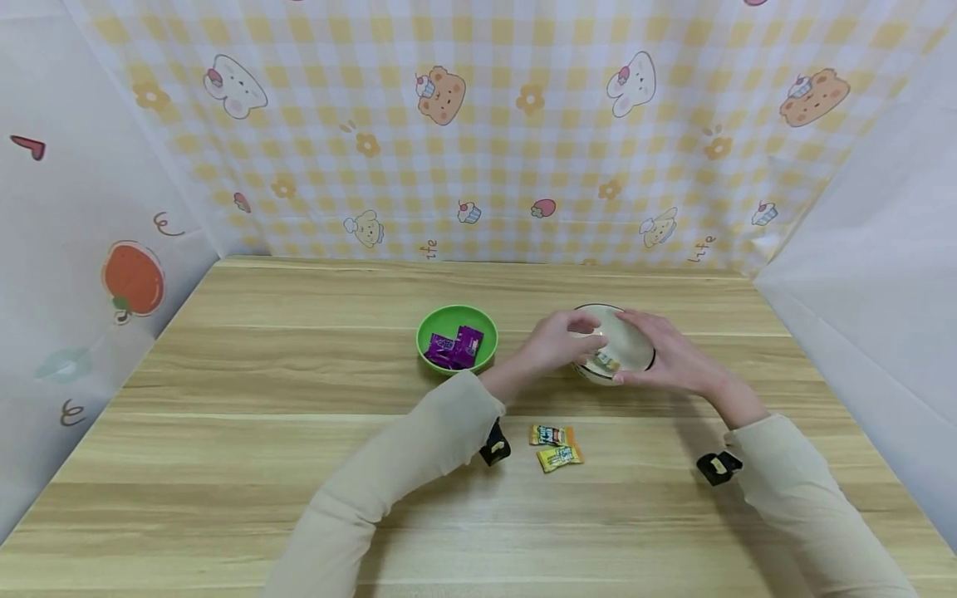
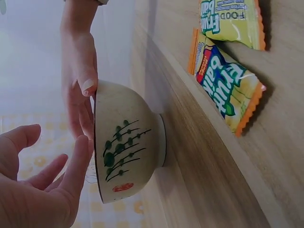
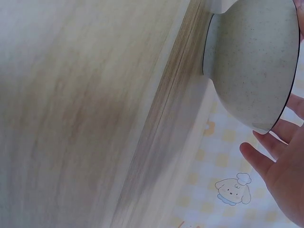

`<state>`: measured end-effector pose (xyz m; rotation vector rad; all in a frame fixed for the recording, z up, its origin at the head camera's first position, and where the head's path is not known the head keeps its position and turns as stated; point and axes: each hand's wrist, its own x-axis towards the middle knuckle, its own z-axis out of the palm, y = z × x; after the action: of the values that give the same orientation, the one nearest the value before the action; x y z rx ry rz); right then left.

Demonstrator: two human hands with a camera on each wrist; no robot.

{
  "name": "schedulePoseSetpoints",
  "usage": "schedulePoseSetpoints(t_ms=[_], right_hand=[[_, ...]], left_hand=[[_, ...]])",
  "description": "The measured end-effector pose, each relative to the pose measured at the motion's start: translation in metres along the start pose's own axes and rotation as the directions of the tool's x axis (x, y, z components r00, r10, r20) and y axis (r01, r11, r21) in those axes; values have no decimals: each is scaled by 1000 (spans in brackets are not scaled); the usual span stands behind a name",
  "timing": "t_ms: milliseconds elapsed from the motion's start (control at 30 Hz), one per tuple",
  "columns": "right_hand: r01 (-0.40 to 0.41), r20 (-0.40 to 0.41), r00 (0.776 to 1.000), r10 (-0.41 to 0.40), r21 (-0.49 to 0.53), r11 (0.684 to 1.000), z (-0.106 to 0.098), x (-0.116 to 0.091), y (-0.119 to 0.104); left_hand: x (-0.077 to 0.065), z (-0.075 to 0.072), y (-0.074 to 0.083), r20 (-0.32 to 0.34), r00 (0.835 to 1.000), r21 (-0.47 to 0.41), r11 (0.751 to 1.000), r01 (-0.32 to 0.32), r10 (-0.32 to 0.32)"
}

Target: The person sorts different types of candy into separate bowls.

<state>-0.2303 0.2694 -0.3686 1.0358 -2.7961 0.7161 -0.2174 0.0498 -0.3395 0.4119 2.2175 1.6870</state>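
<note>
1. Only the head view shows a packet inside the pale bowl, right of centre; the left wrist view adds its painted sprig.
2. Left hand hovers there, fingers parted; right hand grips the rim.
3. Surface spreads wide left of the green bowl.

The left arm, beige-sleeved, slants toward one to two o'clock; the left grip, aimed at two o'clock, has its fingers bent and spaced apart. The right arm, sleeved alike, slants toward ten to eleven; the right grip, aimed at ten o'clock, spans wide between thumb and fingers.
</note>
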Motion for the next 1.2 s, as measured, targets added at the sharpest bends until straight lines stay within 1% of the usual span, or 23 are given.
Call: schedulePoseSetpoints(t_ms=[233,367,533,700,800,933,1067,1200], right_hand=[[-3,3,1000,3,-2,1000,0,0,0],[-4,1,1000,4,-8,1000,0,1,-1],[11,-10,1000,-11,-15,1000,0,1,-1],[25,-17,1000,-25,-28,999,0,2,0],[27,-19,999,-28,-34,999,0,2,0],[26,-15,1000,-26,-35,999,-1,3,0],[21,-3,1000,-21,-38,999,-2,3,-1],[11,11,1000,-11,-50,999,-4,3,-2]], left_hand=[[-9,-10,-5,11,999,49,997,-54,53],[-20,-20,-9,20,999,63,997,-50,49],[-35,-33,-21,63,996,140,988,-66,58],[-50,-43,-36,127,989,174,980,-100,78],[-57,-46,-43,148,985,195,974,-114,86],[-65,-50,-49,161,983,221,967,-126,91],[-71,-52,-53,166,983,240,964,-119,80],[-74,-53,-59,167,984,263,958,-111,68]])
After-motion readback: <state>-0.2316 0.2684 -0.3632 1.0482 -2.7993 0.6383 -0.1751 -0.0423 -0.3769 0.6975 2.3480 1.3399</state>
